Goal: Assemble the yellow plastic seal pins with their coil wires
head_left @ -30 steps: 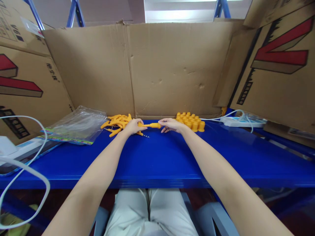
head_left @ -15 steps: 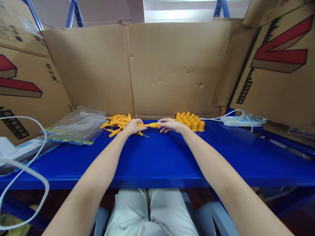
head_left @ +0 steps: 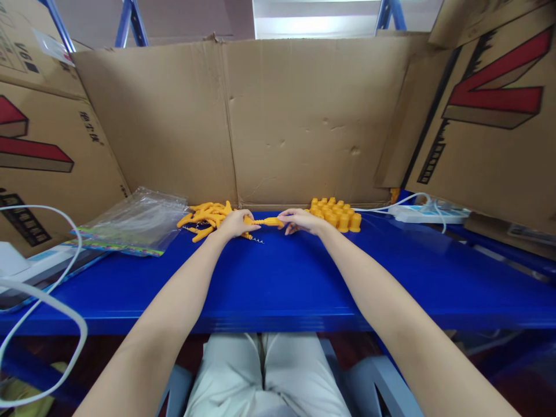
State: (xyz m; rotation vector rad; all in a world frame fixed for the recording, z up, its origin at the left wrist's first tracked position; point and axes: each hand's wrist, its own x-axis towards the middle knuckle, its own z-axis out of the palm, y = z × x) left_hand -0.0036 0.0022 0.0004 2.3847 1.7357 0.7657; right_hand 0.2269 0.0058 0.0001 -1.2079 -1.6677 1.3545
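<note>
1. Where the two hands nearly meet, an orange piece lies lengthwise between them, just above the far part of the blue table, its narrow ridged middle to the left of a thicker end.
2. The left hand is closed in a pinch on the piece's left end.
3. The right hand has its fingertips drawn together on the thicker right end, the other fingers loosely curled.
4. Beside the left hand lies a jumbled pile of orange handles, some with metal spirals.
5. Near the right hand, orange caps stand in close rows.
6. Farther left is a clear plastic bag; behind everything rises a cardboard panel.
</note>
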